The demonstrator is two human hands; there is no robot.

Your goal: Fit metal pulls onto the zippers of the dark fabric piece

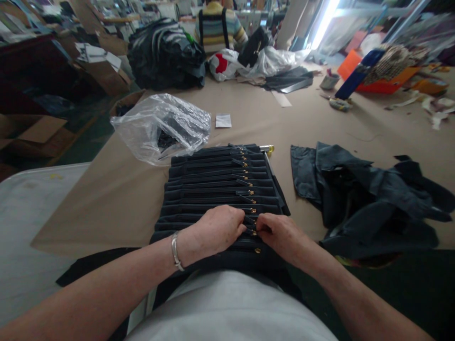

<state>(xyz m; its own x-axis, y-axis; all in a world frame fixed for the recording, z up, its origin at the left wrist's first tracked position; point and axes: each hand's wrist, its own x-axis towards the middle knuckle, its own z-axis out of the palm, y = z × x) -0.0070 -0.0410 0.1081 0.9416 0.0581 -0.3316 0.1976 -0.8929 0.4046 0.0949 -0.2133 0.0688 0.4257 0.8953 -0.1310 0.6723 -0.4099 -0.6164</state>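
Note:
Dark fabric pieces with zippers (209,193) lie overlapped in a row on the table, each with a gold slider and a dark pull tab near its right side. Over the near rows, my left hand (222,228) is closed, its thumb and fingers pinching a dark zipper pull (249,231). Close against it on the right, my right hand (282,235) is closed in a pinch at the gold slider end of the same zipper. Its fingertips partly hide what they grip. One more gold slider (258,250) shows below my hands.
A clear plastic bag (163,125) with dark pieces lies beyond the stack at left. Dark fabric (369,194) is heaped at right. A small white paper (223,121) and an orange bin (387,83) are farther back. A person (218,28) sits beyond the table.

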